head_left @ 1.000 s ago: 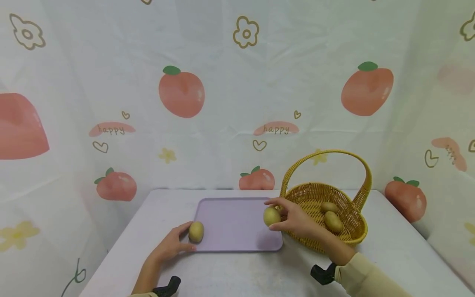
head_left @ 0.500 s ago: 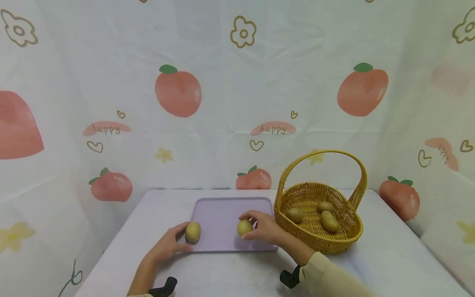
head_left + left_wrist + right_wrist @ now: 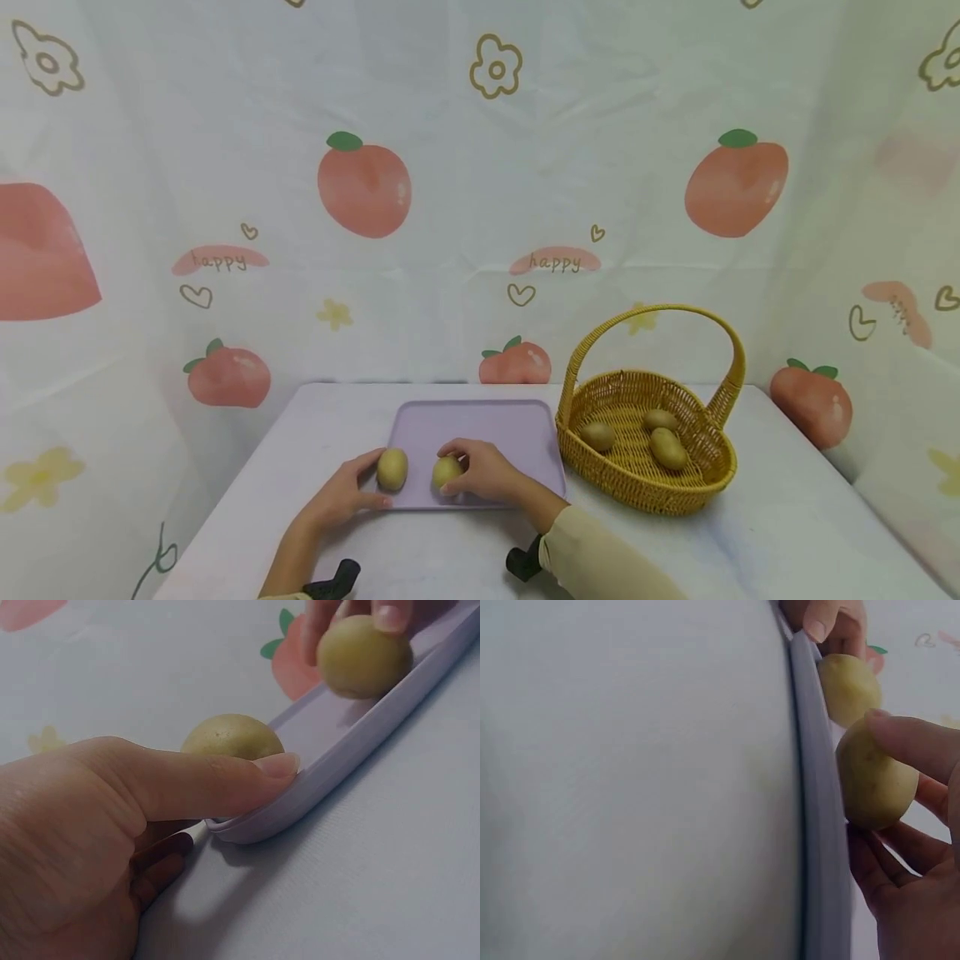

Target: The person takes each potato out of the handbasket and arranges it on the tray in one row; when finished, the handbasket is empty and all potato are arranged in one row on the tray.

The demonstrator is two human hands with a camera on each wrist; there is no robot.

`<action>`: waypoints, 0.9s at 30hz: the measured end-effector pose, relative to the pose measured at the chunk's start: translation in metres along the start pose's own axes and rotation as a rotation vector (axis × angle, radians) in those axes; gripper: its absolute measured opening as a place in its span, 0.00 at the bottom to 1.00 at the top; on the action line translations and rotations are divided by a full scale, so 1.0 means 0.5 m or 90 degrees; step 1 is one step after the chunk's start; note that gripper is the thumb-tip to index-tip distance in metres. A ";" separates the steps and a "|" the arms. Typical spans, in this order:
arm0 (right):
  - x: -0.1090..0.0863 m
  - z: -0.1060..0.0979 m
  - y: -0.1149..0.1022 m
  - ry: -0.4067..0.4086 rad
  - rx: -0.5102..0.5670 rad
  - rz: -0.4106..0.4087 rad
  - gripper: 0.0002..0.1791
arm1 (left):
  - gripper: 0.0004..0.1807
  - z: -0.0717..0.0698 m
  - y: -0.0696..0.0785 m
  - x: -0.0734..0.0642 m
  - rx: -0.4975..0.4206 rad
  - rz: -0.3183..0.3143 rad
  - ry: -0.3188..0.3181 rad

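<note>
A light purple tray lies on the white table, a potato resting at its left end. My left hand holds the tray's front left corner, thumb along the front rim and fingers at the left side, close around that potato. In the left wrist view the thumb covers the potato's lower part. My right hand pinches a second potato between thumb and fingers, low over the tray's front and right of the first. The right wrist view shows this held potato beside the rim.
A yellow wicker basket with a tall arched handle stands right of the tray, holding three potatoes, one of them a potato near its middle. A white curtain printed with peaches hangs behind the table.
My right hand has carried its potato leftward from beside the basket, across the tray, and lower toward the other potato. The left hand has stayed at the tray's corner.
</note>
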State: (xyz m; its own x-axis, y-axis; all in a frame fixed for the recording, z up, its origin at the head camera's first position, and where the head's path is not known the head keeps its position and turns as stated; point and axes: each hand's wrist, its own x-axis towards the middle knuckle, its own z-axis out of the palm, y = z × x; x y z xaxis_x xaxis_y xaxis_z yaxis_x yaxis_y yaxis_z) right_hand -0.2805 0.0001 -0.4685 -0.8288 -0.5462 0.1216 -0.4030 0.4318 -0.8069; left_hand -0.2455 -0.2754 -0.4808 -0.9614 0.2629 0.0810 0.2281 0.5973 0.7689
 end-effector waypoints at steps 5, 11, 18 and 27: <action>0.025 0.010 -0.014 0.004 -0.015 0.002 0.26 | 0.50 0.002 0.000 0.004 0.000 0.009 -0.002; 0.045 0.022 -0.027 0.001 -0.051 -0.006 0.27 | 0.49 0.000 0.001 0.001 0.005 0.016 0.000; 0.060 0.037 -0.028 0.016 -0.075 -0.010 0.27 | 0.50 -0.003 0.000 0.002 -0.001 0.016 -0.005; 0.063 0.049 -0.025 0.037 -0.096 -0.021 0.28 | 0.49 -0.004 -0.003 0.003 0.001 0.021 -0.008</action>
State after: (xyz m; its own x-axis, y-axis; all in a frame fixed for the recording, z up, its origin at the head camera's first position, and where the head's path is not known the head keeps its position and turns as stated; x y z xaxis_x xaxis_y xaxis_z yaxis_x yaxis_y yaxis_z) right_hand -0.2920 -0.0400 -0.4688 -0.8335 -0.5210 0.1842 -0.4806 0.5191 -0.7068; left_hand -0.2475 -0.2774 -0.4803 -0.9512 0.2921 0.0991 0.2605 0.5887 0.7652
